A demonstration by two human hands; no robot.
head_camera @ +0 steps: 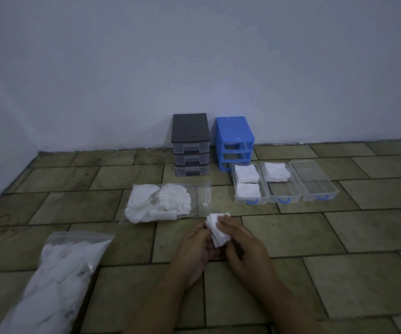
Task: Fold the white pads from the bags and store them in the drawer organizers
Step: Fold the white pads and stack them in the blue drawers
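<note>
Olive-tiled floor beneath a pale wall: the left hand and right hand pinch a small white fabric pad between curled fingers, near the clear plastic drawers; squaring its edges before creasing should help stacking.

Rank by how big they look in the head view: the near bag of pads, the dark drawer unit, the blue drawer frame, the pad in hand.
1. Near bag of pads, though closeness inflates it.
2. Dark drawer unit and blue drawer frame, about alike.
3. Pad in hand.
</note>
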